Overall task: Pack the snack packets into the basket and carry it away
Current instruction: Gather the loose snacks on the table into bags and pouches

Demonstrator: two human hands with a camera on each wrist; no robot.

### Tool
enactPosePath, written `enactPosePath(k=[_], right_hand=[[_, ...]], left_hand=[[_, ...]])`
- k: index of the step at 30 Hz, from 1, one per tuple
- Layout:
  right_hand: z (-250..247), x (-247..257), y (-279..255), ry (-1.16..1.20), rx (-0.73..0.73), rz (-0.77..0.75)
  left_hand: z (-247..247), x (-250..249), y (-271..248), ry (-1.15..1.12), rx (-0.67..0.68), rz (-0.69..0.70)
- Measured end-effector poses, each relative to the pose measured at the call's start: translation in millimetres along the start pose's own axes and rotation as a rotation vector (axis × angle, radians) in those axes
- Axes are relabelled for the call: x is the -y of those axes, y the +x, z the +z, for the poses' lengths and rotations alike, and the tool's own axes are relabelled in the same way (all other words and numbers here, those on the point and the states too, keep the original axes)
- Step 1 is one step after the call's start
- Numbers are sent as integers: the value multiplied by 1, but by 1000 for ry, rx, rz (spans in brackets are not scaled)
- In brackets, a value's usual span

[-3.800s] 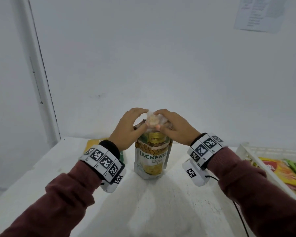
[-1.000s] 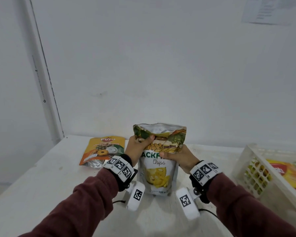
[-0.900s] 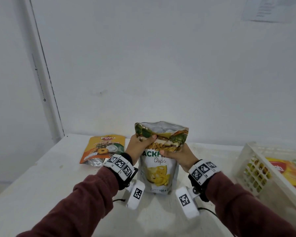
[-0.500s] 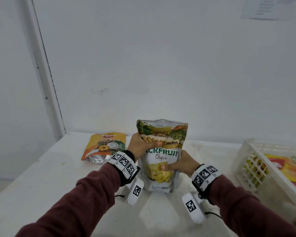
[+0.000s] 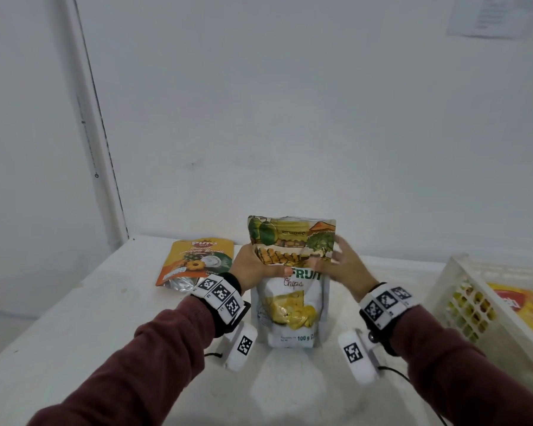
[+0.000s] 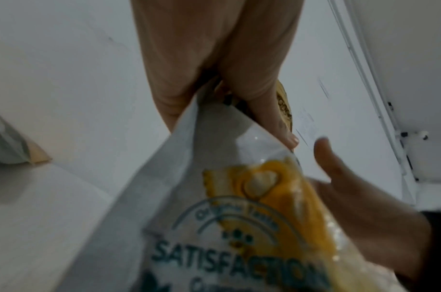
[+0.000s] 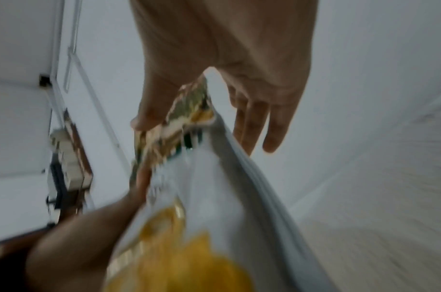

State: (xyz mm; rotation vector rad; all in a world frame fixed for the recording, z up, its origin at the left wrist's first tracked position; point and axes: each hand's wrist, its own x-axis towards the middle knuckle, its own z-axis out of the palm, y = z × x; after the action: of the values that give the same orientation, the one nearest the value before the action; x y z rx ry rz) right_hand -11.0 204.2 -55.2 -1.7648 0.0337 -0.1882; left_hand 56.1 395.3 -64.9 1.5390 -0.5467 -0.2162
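Note:
A white jackfruit chips pouch stands upright on the white table in the head view. My left hand grips its upper left edge, thumb across the front; the left wrist view shows that grip on the pouch. My right hand is blurred at the pouch's upper right edge. In the right wrist view its fingers stretch straight behind the pouch, the thumb in front. An orange pineapple snack packet lies flat to the left. The white basket stands at the right.
An orange-red packet and other coloured packets lie inside the basket. A white wall rises right behind the table, with a door frame at the left. Wrist camera cables trail on the table near me.
The pouch's mouth has gone from open to flat. My right hand has slid from the pouch's lower front up to its upper right edge. My left hand keeps its hold.

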Motion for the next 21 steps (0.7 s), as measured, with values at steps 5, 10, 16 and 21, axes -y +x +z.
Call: enactPosePath(k=[5, 10, 16, 21], right_hand=[[-6, 33, 17, -109, -171, -170], [-1, 33, 27, -144, -242, -184], [2, 54, 29, -456, -230, -181], [36, 88, 19, -877, -108, -331]], left_hand=[[0, -6, 2, 17, 130, -23], [-3, -11, 10, -266, -137, -55], [-5, -15, 8, -143, -305, 102], [-2, -20, 4, -166, -265, 165]])
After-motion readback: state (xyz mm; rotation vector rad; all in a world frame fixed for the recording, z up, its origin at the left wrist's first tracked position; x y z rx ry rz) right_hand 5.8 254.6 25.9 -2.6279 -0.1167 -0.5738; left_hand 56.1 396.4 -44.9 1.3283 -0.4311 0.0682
